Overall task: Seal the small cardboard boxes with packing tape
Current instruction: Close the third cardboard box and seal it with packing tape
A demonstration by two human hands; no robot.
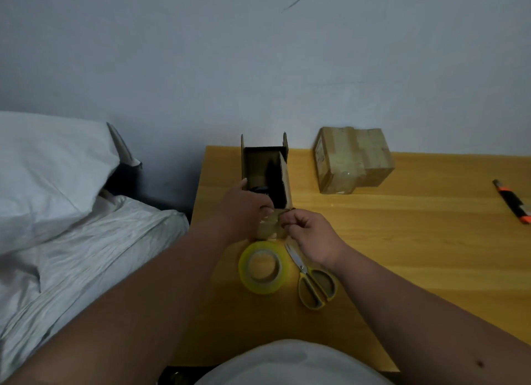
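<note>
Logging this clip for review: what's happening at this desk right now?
A person holds an open cardboard box with the left hand while the right hand pinches a strip of clear tape at its near end. A tape roll and yellow scissors lie close by; two taped boxes sit farther back.

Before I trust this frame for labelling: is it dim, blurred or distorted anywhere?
Head view: dim, soft, bluish light; wide-angle bending stretches the forearms; open box interior too dark to read; clear tape between left hand and right hand faint.
</note>
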